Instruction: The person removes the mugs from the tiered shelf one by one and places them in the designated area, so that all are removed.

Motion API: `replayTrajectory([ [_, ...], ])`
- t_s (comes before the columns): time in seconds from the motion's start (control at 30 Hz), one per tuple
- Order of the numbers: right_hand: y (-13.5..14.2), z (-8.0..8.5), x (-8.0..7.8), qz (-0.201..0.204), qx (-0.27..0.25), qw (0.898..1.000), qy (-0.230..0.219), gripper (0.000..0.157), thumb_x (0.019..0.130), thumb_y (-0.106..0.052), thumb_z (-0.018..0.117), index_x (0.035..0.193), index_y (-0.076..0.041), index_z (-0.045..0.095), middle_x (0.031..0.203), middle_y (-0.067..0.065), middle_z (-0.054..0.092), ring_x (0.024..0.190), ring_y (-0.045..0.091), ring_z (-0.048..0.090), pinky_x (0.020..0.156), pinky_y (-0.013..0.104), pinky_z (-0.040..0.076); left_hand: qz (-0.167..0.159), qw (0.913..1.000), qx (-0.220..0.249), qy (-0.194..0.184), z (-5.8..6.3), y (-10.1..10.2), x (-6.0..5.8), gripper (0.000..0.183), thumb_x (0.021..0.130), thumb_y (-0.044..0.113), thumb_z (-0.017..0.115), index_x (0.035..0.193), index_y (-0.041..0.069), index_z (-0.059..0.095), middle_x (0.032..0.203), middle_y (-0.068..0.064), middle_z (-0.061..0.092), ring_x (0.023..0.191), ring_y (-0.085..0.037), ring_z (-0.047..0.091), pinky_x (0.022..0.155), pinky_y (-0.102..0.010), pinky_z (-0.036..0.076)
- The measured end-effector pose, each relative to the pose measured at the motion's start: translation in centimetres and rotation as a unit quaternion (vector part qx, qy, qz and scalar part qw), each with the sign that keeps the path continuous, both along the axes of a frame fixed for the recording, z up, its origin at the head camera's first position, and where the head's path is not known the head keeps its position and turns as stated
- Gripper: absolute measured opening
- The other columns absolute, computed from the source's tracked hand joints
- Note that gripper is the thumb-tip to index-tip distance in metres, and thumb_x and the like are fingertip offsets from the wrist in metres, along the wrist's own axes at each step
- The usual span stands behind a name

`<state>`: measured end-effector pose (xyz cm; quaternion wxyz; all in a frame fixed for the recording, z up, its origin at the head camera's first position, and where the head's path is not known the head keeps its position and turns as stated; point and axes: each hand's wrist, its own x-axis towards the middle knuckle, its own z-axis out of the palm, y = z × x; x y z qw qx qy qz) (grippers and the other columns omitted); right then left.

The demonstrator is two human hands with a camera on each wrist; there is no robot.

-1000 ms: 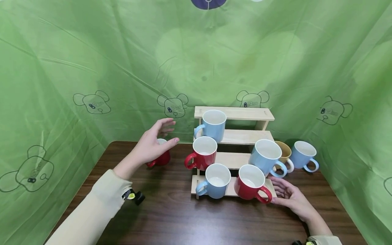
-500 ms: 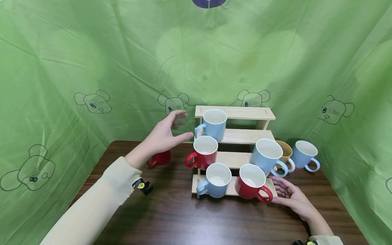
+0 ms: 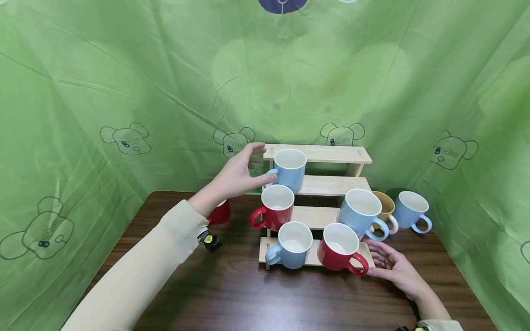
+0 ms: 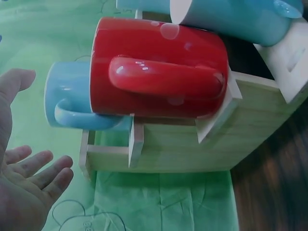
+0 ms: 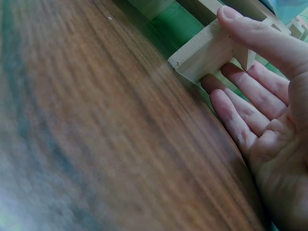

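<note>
My left hand (image 3: 242, 174) is at the left end of the wooden tiered rack (image 3: 327, 184), thumb and fingers spread beside a light blue mug (image 3: 290, 172). In the left wrist view a gap shows between the fingers and that blue mug (image 4: 67, 89). Below it on the rack stands a red mug (image 3: 276, 209), its handle to the left. The right hand (image 3: 393, 266) holds the rack's lower right end, thumb at the front board (image 5: 207, 53) and fingers along the side. Beside that hand on the lowest shelf stands another red mug (image 3: 338, 246).
Another light blue mug (image 3: 295, 243) stands at the lowest shelf's left, and one more blue mug (image 3: 360, 209) on the right above. Behind the rack's right side are a yellow mug (image 3: 384, 204) and a blue mug (image 3: 411, 209). A red mug (image 3: 221, 213) is partly hidden by the left arm.
My left hand has moved right and away from me, from over the red mug on the table to beside the upper blue mug. The right hand stays at the rack's end.
</note>
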<state>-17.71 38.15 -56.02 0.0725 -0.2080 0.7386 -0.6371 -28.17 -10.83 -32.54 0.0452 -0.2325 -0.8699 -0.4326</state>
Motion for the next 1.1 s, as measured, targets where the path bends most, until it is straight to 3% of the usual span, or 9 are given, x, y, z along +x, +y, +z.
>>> replayTrajectory([
  [0.37,-0.1,-0.1,-0.1,0.003,-0.005,1.000,0.004,0.067,0.095,0.017,0.070,0.155,0.017,0.039,0.144,-0.010,0.068,0.123,0.009,0.070,0.100,0.022,0.056,-0.015,0.9997,-0.005,0.015,-0.1,2.2,-1.1,0.093,0.091,0.038,0.091,0.164,0.009,0.040,0.161,-0.013,0.054,0.138,-0.037,0.062,0.104,-0.053,0.056],
  [0.6,0.0,-0.1,0.0,-0.002,-0.003,1.000,0.002,0.067,0.095,0.017,0.070,0.154,0.018,0.039,0.143,-0.011,0.068,0.123,0.008,0.070,0.100,0.021,0.056,-0.008,0.9996,-0.024,0.014,-0.3,3.3,-1.7,0.096,0.090,0.042,0.091,0.164,0.008,0.040,0.160,-0.011,0.055,0.140,-0.029,0.059,0.108,-0.054,0.053],
  [0.9,0.0,-0.1,0.0,-0.003,-0.005,1.000,0.005,0.067,0.095,0.018,0.070,0.154,0.018,0.039,0.142,-0.011,0.069,0.122,0.007,0.070,0.100,0.021,0.056,-0.014,0.9996,-0.017,0.016,-0.4,4.1,-2.2,0.095,0.090,0.040,0.091,0.162,0.004,0.042,0.159,-0.012,0.055,0.125,-0.025,0.064,0.099,-0.045,0.056],
  [1.1,0.3,-0.2,-0.1,0.003,-0.006,1.000,0.014,0.067,0.094,0.019,0.070,0.154,0.018,0.039,0.142,-0.010,0.069,0.123,0.007,0.069,0.100,0.021,0.056,-0.006,0.9998,-0.019,0.008,-0.5,4.4,-2.4,0.095,0.089,0.042,0.091,0.163,0.006,0.042,0.158,-0.012,0.055,0.126,-0.026,0.065,0.101,-0.045,0.056],
])
